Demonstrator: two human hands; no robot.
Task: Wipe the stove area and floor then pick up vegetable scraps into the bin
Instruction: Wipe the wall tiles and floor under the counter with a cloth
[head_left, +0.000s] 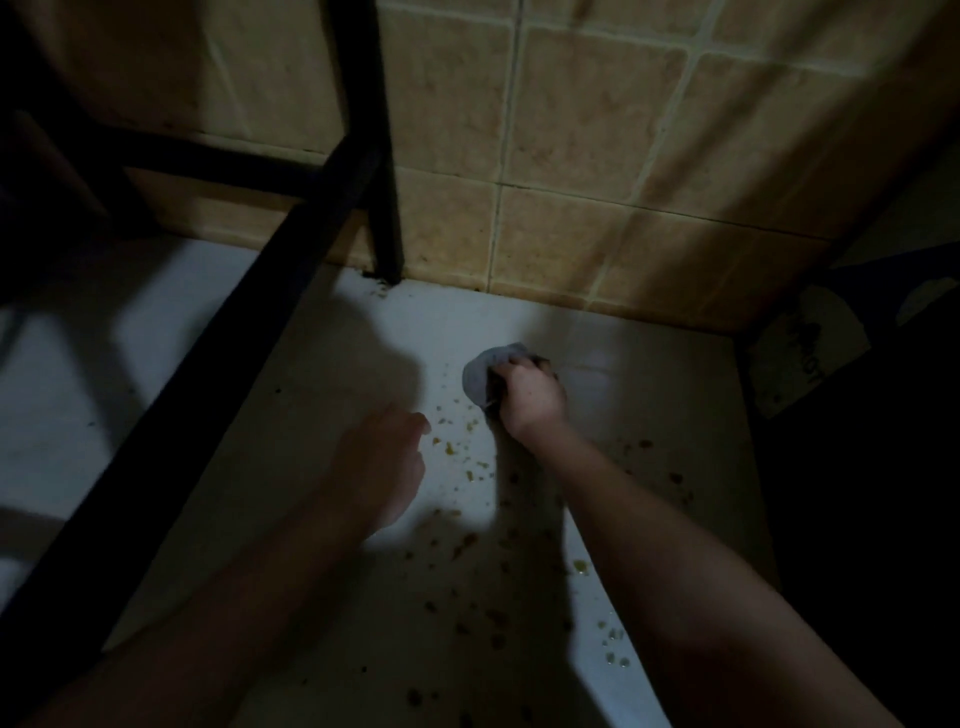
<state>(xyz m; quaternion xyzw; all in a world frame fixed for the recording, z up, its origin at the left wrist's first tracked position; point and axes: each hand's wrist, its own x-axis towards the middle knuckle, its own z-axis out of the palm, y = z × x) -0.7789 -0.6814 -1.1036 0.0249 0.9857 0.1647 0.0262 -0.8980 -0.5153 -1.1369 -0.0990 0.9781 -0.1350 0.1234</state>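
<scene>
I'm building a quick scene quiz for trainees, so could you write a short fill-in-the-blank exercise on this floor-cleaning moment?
1. The right hand presses a grey ____ against the floor.
2. The left hand hovers above the floor holding ____.
3. Small yellowish-brown scraps lie scattered on the floor, mostly ____ the hands and the camera.
4. The black metal frame stands on the floor against the ____ wall.

Missing words: cloth; nothing; between; tiled
</scene>
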